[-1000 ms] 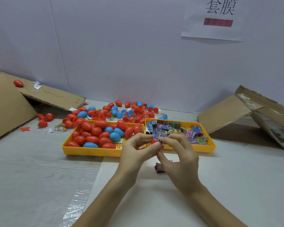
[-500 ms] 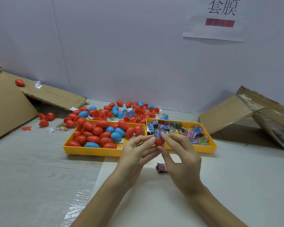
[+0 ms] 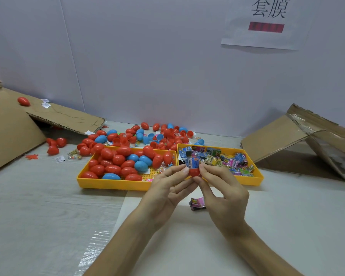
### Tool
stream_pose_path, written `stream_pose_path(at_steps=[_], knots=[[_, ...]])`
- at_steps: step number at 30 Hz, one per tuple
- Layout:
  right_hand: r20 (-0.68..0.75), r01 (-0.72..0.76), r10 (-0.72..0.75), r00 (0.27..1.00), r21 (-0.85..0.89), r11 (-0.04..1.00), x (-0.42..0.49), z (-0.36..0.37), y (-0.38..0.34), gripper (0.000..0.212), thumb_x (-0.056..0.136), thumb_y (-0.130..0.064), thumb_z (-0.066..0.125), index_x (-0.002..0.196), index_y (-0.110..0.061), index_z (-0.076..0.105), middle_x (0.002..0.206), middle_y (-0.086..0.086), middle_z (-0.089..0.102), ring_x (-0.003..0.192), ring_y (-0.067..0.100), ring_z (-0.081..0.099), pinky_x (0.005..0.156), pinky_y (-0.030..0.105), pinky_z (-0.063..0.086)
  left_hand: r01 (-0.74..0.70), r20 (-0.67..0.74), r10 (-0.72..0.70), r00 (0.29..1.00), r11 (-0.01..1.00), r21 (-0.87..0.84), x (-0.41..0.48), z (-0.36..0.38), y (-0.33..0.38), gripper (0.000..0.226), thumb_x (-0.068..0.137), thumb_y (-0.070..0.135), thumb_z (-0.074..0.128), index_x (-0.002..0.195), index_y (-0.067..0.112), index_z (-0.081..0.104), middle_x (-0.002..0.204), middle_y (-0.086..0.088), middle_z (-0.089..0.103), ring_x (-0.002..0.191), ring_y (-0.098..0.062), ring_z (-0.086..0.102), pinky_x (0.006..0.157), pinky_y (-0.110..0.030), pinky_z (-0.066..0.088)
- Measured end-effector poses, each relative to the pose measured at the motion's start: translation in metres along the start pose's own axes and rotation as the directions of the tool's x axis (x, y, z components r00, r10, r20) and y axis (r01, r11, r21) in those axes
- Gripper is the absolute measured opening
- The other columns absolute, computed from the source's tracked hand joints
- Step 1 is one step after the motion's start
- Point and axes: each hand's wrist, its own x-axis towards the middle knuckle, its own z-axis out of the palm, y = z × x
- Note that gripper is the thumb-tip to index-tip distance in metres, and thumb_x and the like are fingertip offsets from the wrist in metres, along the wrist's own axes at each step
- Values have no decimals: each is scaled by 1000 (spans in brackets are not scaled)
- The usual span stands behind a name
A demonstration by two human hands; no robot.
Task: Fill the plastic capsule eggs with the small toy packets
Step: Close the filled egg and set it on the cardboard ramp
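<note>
A red egg half is pinched between the fingertips of my left hand and my right hand, in front of the trays. A blue toy packet sticks up out of it. Another small pink packet lies on the table under my hands. The left yellow tray holds several red and blue closed eggs. The right yellow tray holds several colourful toy packets.
Loose red and blue eggs and egg halves are heaped behind the trays. Cardboard sheets lean at the far left and far right. A white wall with a paper sign closes the back.
Both hands have risen a little with the red egg half, and the blue packet now stands out of its top. The pink packet on the table has not moved.
</note>
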Motion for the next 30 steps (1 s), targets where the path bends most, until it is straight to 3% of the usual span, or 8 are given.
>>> stream_pose_path(at_steps=[5,10,20,23,27,30], knots=[[20,-37,37,999,27,999,4,0,-5,32,86,-14,75,115,-1,73,109,4,72,108,9,66,97,18,50,14,-18,-14,1000,1000,-21,-2,2,1,44,77,13,78,118,4,65,114,-19,74,103,-29,74,80,-32,62],[42,-66,65,997,22,998,6,-1,-6,34,86,-19,74,114,0,73,112,4,73,108,13,68,98,22,52,3,8,-3,1000,1000,-31,-4,4,1,42,82,18,74,121,3,66,118,-19,72,104,-28,73,81,-31,62],[25,-11,11,1000,7,1000,2,0,0,26,81,-9,78,104,1,76,104,-3,70,103,5,65,96,12,48,-1,32,0,999,999,39,-1,1,-2,36,82,18,74,115,5,67,116,-16,74,103,-26,74,79,-28,61],[41,-34,33,999,25,999,3,0,0,29,80,-7,81,108,0,76,107,-1,71,105,6,66,95,15,49,7,27,-8,1000,999,35,-1,0,-1,37,82,18,73,117,4,67,114,-16,74,102,-25,74,79,-29,61],[102,-159,152,983,72,985,7,-1,-5,41,85,-25,76,121,-6,71,118,-1,72,114,8,65,98,20,50,26,19,-27,999,999,36,-1,-1,-2,45,82,22,74,123,6,66,114,-13,74,100,-22,74,80,-29,61],[109,-176,169,980,59,983,8,-2,-7,40,85,-34,72,118,-11,73,116,-7,71,109,8,66,95,23,52,46,20,-48,999,991,123,-1,-1,-3,39,87,34,70,121,15,73,120,-8,74,101,-17,72,86,-30,58]])
